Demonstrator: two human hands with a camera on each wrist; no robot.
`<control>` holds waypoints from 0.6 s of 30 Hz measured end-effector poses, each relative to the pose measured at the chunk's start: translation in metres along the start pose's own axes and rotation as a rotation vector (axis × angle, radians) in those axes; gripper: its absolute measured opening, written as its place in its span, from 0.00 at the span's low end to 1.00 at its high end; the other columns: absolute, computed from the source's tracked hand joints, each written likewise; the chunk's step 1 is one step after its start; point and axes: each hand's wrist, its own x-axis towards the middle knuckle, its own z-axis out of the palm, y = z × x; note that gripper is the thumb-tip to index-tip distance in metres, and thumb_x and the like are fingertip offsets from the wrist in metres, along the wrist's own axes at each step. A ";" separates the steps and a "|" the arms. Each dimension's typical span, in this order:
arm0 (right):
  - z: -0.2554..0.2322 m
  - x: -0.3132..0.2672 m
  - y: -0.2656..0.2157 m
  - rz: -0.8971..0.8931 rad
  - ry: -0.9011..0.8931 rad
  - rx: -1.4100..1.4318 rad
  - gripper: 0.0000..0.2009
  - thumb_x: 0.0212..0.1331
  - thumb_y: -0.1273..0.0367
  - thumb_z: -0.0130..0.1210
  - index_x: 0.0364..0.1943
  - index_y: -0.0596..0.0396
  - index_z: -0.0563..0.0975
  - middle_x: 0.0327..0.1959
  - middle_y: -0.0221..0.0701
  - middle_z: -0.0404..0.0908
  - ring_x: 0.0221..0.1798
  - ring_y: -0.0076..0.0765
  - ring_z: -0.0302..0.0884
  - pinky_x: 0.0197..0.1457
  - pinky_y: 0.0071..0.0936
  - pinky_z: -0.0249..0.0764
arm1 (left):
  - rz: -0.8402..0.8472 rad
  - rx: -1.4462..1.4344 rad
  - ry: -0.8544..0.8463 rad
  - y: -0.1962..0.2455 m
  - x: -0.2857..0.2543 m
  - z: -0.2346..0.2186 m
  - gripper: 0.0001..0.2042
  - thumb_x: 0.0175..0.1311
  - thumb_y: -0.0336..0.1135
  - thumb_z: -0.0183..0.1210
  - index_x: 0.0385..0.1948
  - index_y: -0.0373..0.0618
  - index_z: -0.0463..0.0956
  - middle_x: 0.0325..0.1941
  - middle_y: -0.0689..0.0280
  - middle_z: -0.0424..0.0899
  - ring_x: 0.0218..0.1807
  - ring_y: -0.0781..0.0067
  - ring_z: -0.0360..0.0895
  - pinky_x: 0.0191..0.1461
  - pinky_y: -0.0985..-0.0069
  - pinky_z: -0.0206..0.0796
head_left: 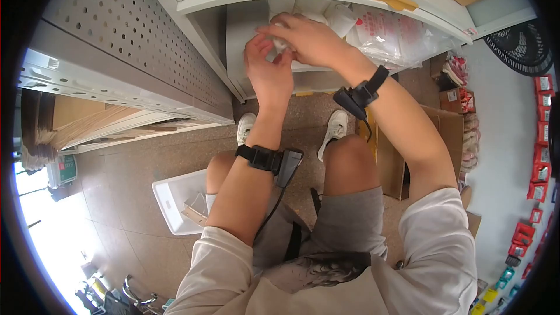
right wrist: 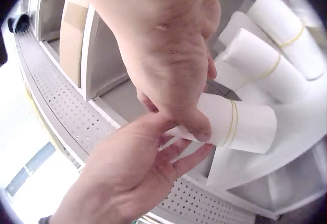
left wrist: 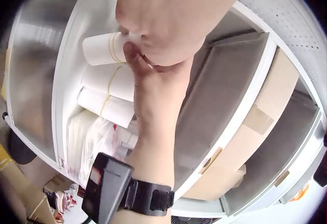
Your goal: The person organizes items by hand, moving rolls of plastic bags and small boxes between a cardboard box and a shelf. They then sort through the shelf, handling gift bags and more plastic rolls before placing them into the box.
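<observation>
Both hands meet at the near end of a white roll [right wrist: 255,127] with yellow rubber bands round it, inside an open cabinet drawer. My right hand [head_left: 312,38] comes over the top and grips that end, its thumb lying along the roll in the right wrist view. From below, my left hand [head_left: 269,79] reaches the same end with bent fingers [right wrist: 191,160]. In the left wrist view its thumb overlaps the roll's end. The hands hide that end. Beside it lie more banded white rolls [left wrist: 107,78].
Clear plastic packs with red print [head_left: 388,29] fill the drawer's right side. A perforated metal shelf unit [head_left: 146,29] stands close on the left. A white tray [head_left: 169,201] lies on the floor by the left leg, and a cardboard box [head_left: 443,131] stands at right.
</observation>
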 end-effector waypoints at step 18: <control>0.027 -0.017 0.056 -0.028 0.271 -0.259 0.27 0.46 0.73 0.63 0.56 0.38 0.75 0.65 0.28 0.71 0.67 0.44 0.68 0.70 0.41 0.64 | 0.112 0.411 -0.315 -0.062 0.073 0.015 0.59 0.37 0.43 0.80 0.67 0.26 0.44 0.70 0.40 0.55 0.72 0.46 0.56 0.75 0.63 0.51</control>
